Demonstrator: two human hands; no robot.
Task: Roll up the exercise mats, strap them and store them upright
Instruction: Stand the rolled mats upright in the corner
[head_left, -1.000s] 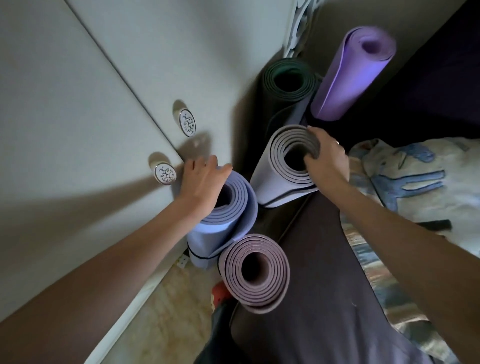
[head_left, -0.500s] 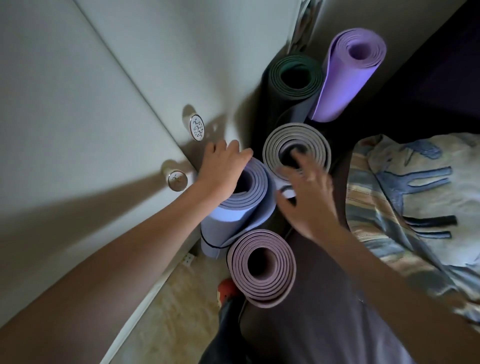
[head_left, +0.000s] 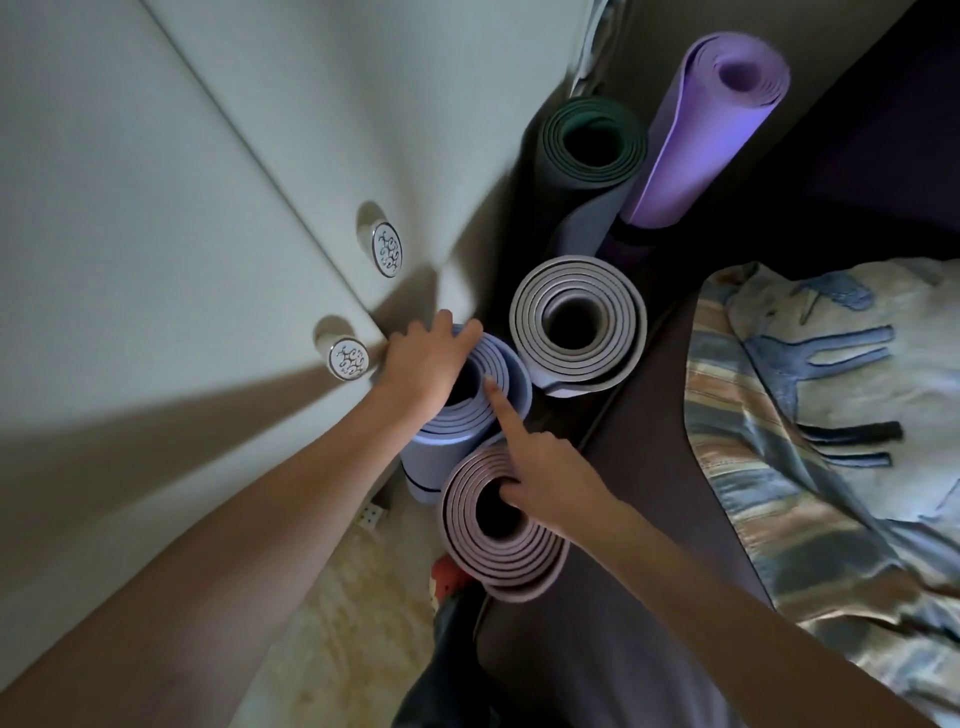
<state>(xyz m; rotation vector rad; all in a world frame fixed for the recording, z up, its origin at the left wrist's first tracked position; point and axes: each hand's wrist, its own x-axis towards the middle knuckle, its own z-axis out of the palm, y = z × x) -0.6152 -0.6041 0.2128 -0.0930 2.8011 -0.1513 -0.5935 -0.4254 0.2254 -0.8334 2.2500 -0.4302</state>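
— mats first, nearest one? which way does it stand?
— pink mat stands on end, long axis vertical, open spiral facing up at the camera. right hand hovers over its rim, forefinger stretched straight toward the blue mat, other fingers curled, gripping nothing.
— and the blue one?
— upright too, just beside the pink mat, against the cupboard door. left hand grips its top edge, fingers curled into the core.
— farther back?
— grey mat upright, apart from both hands, between the blue mat and the bed. behind it a dark green mat on end, and a purple mat tilted, top leaning right.
— anything else?
— patterned blanket on the bed, two round knobs on the door.
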